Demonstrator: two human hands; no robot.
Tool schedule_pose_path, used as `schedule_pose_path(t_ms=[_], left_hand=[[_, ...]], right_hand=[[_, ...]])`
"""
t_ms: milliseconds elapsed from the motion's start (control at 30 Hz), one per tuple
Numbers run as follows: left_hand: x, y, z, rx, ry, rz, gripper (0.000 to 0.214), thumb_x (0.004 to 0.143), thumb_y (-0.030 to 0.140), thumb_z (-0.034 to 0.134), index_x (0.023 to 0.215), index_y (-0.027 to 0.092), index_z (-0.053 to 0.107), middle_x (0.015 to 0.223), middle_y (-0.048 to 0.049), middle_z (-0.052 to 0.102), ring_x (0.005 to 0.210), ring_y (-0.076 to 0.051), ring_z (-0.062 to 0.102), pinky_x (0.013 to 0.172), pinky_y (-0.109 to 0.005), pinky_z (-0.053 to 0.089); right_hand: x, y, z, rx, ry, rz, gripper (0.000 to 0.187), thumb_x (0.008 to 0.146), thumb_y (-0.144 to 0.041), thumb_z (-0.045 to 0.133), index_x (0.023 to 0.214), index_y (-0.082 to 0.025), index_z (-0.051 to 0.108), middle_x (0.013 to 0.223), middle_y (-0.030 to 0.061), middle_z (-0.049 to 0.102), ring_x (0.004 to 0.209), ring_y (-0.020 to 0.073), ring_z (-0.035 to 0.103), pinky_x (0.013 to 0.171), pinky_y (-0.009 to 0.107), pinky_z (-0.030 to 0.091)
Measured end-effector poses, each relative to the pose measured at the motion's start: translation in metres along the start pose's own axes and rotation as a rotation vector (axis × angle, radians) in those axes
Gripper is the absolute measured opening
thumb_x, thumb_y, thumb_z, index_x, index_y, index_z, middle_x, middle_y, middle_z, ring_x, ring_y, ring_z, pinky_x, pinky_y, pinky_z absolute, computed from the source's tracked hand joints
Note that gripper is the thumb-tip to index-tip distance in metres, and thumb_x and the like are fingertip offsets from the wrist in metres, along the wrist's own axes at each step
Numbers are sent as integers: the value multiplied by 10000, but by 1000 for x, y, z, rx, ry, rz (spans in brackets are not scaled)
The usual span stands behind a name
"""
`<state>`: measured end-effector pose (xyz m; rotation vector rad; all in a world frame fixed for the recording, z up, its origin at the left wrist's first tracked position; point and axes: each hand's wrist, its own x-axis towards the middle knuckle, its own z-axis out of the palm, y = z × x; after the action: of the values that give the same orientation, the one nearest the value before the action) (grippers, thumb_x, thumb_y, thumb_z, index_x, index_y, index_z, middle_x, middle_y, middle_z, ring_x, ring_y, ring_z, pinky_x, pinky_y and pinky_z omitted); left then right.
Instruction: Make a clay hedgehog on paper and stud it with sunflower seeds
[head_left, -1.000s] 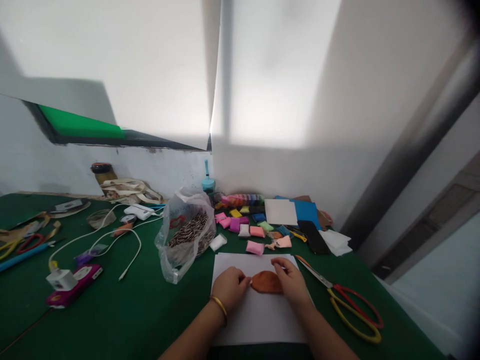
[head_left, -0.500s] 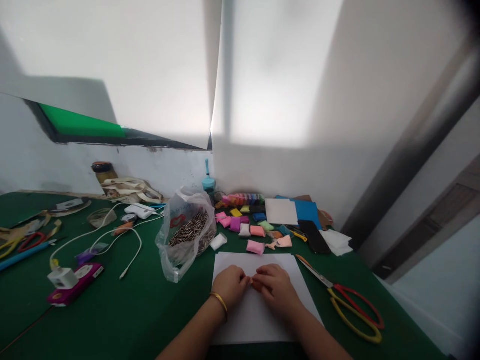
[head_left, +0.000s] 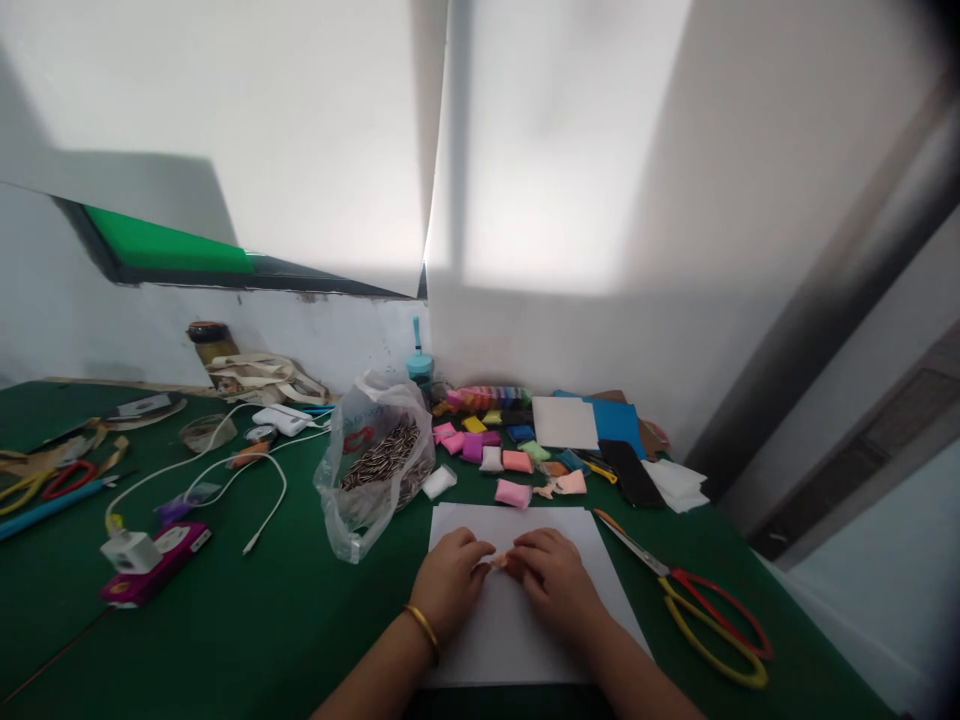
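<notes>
My left hand (head_left: 450,580) and my right hand (head_left: 551,578) rest close together on a white sheet of paper (head_left: 517,630) that lies on the green table (head_left: 262,620). Both hands are closed, their fingertips meeting around a small brown-orange piece of clay (head_left: 501,562). Only a sliver of the clay shows between the fingers; the rest is hidden under my right hand. A gold bangle (head_left: 421,628) sits on my left wrist.
Red and yellow scissors (head_left: 697,598) lie right of the paper. A plastic bag of striped seeds (head_left: 375,465) stands to the left. Several coloured clay packets (head_left: 502,455), blue and white sheets (head_left: 585,422), white cables (head_left: 225,475) and a pink device (head_left: 154,560) are scattered behind.
One second ago the flat brown clay lay open between my hands. My right hand has since moved left over it and closed against my left hand, hiding most of it.
</notes>
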<state>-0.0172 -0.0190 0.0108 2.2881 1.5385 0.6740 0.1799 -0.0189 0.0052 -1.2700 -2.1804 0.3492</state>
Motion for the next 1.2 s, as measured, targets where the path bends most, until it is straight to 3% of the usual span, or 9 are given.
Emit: schedule_pose_path(t_ms=[167, 300, 467, 567, 733, 900, 1033, 1200], left_hand=[[-2, 6, 3, 55, -61, 40, 260, 808, 209, 517, 1020, 296, 640, 927, -33, 543, 896, -172, 501, 805, -275, 371], [1, 4, 1, 25, -95, 6, 314, 813, 245, 515, 1112, 297, 596, 1000, -42, 549, 955, -188, 498, 847, -293, 371], [-2, -9, -2, 3, -145, -29, 804, 603, 426, 736, 1318, 269, 404, 1246, -66, 486, 1153, -252, 412, 1006, -357, 290], [-1, -15, -1, 28, -158, -21, 917, 573, 463, 747, 1365, 251, 335, 1331, -71, 429, 1226, -257, 347, 1062, -365, 217], [12, -13, 0, 62, -173, 4, 830, 592, 462, 727, 1325, 243, 405, 1299, -77, 464, 1197, -263, 383, 1046, -379, 239], [24, -2, -5, 96, -162, 39, 503, 684, 380, 658, 1166, 285, 551, 1180, -41, 547, 1100, -243, 462, 996, -387, 279], [36, 8, -6, 152, -197, -6, 344, 761, 341, 567, 1091, 245, 595, 1076, -63, 581, 1012, -231, 503, 878, -350, 359], [44, 18, 1, 206, -139, -59, 216, 813, 322, 486, 875, 211, 660, 1019, -80, 566, 1006, -237, 482, 834, -356, 352]], right_hand=[[3, 21, 0, 21, 62, 112, 419, 696, -87, 426, 1011, -220, 667, 1065, 55, 634, 1038, 205, 517, 925, 354, 385], [2, 50, -8, 37, 46, 254, 427, 734, -122, 376, 1063, -175, 642, 1116, 69, 622, 1090, 196, 511, 980, 345, 375], [-13, 75, -16, -40, -93, 300, 458, 821, -239, 379, 1255, -188, 517, 1300, 59, 518, 1222, 202, 431, 1057, 370, 305], [-17, 82, -14, -117, -137, 278, 488, 838, -248, 377, 1316, -190, 451, 1383, 50, 431, 1293, 193, 348, 1094, 365, 246], [-4, 93, -10, -154, -160, 253, 501, 829, -203, 365, 1324, -182, 438, 1407, 50, 399, 1318, 176, 307, 1102, 359, 227], [5, 95, -7, -125, -122, 280, 477, 806, -170, 364, 1258, -182, 518, 1362, 50, 460, 1288, 176, 358, 1092, 362, 245], [3, 91, -3, -110, -55, 304, 497, 756, -135, 387, 1222, -198, 549, 1320, 44, 503, 1261, 184, 394, 1081, 378, 257], [2, 90, -4, -101, -36, 281, 471, 760, -148, 372, 1184, -188, 575, 1279, 49, 537, 1221, 189, 433, 1059, 383, 287]])
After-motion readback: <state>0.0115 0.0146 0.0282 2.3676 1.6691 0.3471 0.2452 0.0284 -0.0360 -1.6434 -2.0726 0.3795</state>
